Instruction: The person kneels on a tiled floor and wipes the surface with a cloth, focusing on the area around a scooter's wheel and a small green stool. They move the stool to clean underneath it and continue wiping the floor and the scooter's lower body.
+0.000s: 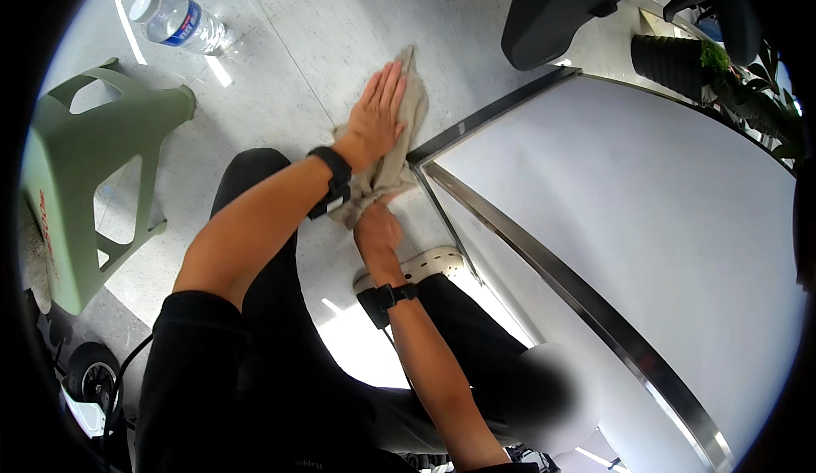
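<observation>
A greyish-beige cleaning cloth [413, 103] lies spread on the pale tiled floor beside the corner of a white panel. Flat on top of it rests my left hand [374, 122], its fingers stretched out and pointing away from me. Closer to me, my right hand [378, 232] is closed around the near, bunched end of the cloth. Both wrists wear black bands. My right hand is just above a cream clog [438, 262] on my foot.
To the left stands a green plastic stool [106, 124], with a clear water bottle [183, 24] beyond it. The metal-edged white panel [629, 184] fills the right. Dark wheeled equipment [561, 5] and potted plants [667, 63] are at the far right.
</observation>
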A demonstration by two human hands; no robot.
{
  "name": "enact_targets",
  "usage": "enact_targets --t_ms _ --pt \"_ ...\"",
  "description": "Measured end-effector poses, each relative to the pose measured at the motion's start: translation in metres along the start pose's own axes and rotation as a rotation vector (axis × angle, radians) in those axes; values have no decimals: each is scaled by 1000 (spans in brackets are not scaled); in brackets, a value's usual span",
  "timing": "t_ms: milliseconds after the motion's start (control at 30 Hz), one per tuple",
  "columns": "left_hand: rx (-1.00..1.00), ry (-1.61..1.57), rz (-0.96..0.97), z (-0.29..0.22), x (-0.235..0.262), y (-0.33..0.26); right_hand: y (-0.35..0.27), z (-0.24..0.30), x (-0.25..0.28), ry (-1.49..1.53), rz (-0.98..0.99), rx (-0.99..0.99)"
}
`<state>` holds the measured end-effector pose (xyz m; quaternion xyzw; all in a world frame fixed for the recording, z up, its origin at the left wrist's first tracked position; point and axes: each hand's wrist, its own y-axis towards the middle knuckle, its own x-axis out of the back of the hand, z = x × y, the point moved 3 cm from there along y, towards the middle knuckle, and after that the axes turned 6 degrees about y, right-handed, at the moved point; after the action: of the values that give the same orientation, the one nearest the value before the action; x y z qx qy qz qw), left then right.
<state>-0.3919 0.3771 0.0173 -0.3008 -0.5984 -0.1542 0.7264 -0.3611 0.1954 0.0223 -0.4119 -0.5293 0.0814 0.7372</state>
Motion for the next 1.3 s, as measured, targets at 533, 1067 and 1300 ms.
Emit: enact_targets --t_ms 533,1067,1300 --pt "-609 -413 -124 -44 -6 140 36 53 41 138 -171 23" --pt "-740 -525 44 -29 -3 13 -13 18 22 3 -1 63" --pt "-493 -779 120 -6 -20 -18 -61 9 60 -104 399 219"
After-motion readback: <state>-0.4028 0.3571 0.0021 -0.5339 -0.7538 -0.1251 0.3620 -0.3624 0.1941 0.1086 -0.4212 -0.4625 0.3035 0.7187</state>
